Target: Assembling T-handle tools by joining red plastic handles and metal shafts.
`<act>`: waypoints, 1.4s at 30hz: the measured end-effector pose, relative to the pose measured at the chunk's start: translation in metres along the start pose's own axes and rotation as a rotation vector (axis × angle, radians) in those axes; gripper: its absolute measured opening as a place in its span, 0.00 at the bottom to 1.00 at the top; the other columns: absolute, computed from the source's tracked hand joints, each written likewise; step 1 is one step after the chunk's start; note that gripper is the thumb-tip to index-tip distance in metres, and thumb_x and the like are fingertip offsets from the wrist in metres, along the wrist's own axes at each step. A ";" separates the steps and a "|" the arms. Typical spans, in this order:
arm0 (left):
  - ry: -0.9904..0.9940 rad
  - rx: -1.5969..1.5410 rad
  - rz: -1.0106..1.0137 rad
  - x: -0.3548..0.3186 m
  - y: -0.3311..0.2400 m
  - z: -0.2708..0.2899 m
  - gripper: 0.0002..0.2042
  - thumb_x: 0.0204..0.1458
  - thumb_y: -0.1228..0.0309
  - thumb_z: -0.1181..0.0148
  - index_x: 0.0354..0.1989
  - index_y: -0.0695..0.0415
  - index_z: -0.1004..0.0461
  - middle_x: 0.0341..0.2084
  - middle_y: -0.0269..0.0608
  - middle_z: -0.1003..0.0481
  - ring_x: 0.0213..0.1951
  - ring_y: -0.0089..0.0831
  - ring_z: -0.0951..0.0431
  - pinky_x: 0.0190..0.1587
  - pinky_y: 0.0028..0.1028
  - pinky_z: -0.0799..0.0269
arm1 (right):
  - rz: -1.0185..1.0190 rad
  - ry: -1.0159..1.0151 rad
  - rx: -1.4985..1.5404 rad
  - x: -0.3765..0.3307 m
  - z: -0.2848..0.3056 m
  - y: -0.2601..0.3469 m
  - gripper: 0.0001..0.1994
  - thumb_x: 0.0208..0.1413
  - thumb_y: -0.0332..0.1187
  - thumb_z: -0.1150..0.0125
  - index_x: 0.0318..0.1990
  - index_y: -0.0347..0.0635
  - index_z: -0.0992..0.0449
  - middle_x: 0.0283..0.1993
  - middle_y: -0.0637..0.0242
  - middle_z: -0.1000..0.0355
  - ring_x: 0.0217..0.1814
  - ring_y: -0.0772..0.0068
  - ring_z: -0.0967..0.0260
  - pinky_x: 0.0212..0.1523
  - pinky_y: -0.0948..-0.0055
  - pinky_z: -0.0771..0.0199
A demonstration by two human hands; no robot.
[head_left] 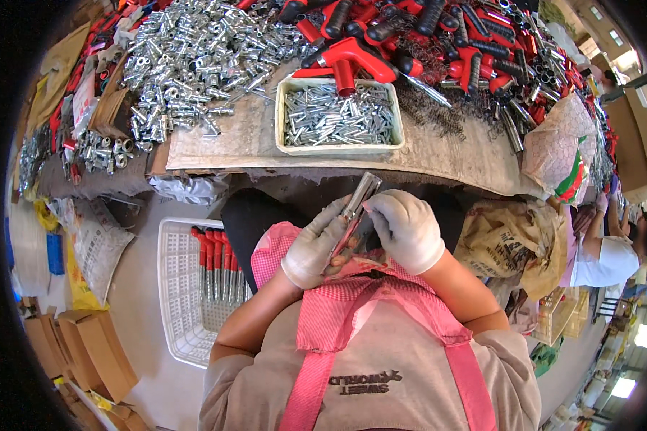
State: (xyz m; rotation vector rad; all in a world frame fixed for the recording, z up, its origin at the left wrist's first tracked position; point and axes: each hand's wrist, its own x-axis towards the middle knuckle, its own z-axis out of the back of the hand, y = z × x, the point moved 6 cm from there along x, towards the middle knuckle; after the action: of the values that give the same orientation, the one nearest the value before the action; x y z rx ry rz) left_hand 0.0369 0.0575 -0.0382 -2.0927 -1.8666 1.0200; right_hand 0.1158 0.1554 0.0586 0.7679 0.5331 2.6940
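My gloved left hand [316, 243] is wrapped round a shiny metal tube [364, 191], held tilted over my lap with its upper end rising past the fingers. My gloved right hand [411, 228] is beside the tube's upper part, thumb and fingertips pinched together; whatever is between them is hidden or too small to name. In front of both hands, at the table's near edge, stands a cream tray [340, 150] of short metal pins [331, 122]. A red T-shaped handle [359, 56] lies across the tray's far rim.
A heap of silvery metal fittings [194, 65] covers the table's left. Red and black handles [474, 54] and thin springs [438, 118] pile up on the right. At my left, a white basket [167, 287] holds several red-handled tools [221, 262]. Sacks [510, 237] lie at right; another person [604, 251] sits beyond.
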 end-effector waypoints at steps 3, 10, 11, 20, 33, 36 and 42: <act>0.021 -0.024 0.003 0.003 0.000 0.000 0.22 0.62 0.61 0.55 0.65 0.44 0.47 0.29 0.39 0.32 0.17 0.18 0.42 0.14 0.15 0.49 | -0.008 -0.028 -0.014 -0.008 -0.009 -0.008 0.09 0.45 0.25 0.41 0.36 0.42 0.30 0.32 0.61 0.29 0.34 0.55 0.29 0.33 0.61 0.28; 0.211 -0.105 0.067 -0.004 0.004 -0.009 0.25 0.61 0.60 0.54 0.66 0.48 0.50 0.29 0.42 0.33 0.17 0.19 0.42 0.15 0.15 0.49 | -0.010 -0.030 0.193 -0.012 0.012 -0.001 0.11 0.40 0.18 0.38 0.34 0.40 0.27 0.31 0.59 0.27 0.32 0.57 0.28 0.31 0.66 0.28; 0.209 -0.103 0.071 -0.006 0.002 -0.011 0.25 0.61 0.60 0.54 0.66 0.48 0.50 0.29 0.42 0.33 0.17 0.19 0.42 0.15 0.15 0.49 | 0.007 -0.068 0.205 -0.014 0.015 0.001 0.12 0.39 0.18 0.38 0.34 0.40 0.27 0.31 0.59 0.27 0.31 0.56 0.28 0.30 0.66 0.28; 0.108 -0.160 0.086 -0.018 0.002 -0.004 0.19 0.63 0.53 0.61 0.55 0.50 0.40 0.23 0.31 0.39 0.15 0.15 0.46 0.13 0.14 0.51 | -0.860 -0.184 1.181 -0.043 -0.008 -0.041 0.03 0.57 0.23 0.47 0.37 0.34 0.29 0.31 0.66 0.29 0.30 0.79 0.33 0.31 0.80 0.31; 0.209 -0.175 0.223 -0.017 0.007 -0.027 0.26 0.61 0.47 0.63 0.58 0.54 0.40 0.21 0.26 0.42 0.13 0.12 0.48 0.13 0.14 0.54 | -1.218 0.168 2.328 -0.064 -0.108 -0.033 0.13 0.61 0.29 0.51 0.49 0.29 0.33 0.37 0.61 0.30 0.27 0.86 0.35 0.22 0.95 0.32; 0.201 -0.060 0.207 -0.015 0.009 -0.030 0.25 0.61 0.47 0.63 0.57 0.54 0.40 0.21 0.27 0.43 0.13 0.12 0.49 0.12 0.14 0.54 | -1.171 0.077 2.357 -0.067 -0.106 -0.037 0.10 0.61 0.27 0.52 0.47 0.32 0.30 0.34 0.57 0.27 0.23 0.83 0.33 0.22 0.94 0.30; 0.250 -0.025 0.252 -0.014 0.013 -0.033 0.22 0.62 0.50 0.62 0.57 0.51 0.42 0.21 0.29 0.43 0.13 0.12 0.49 0.12 0.14 0.55 | -0.796 0.122 2.468 -0.070 -0.104 -0.044 0.12 0.57 0.28 0.44 0.47 0.31 0.30 0.44 0.52 0.28 0.33 0.81 0.27 0.30 0.89 0.24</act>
State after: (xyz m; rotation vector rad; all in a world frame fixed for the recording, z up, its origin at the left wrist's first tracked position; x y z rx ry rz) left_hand 0.0662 0.0522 -0.0149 -2.3881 -1.5360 0.7384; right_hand 0.1230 0.1404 -0.0732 0.3237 2.9949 0.1577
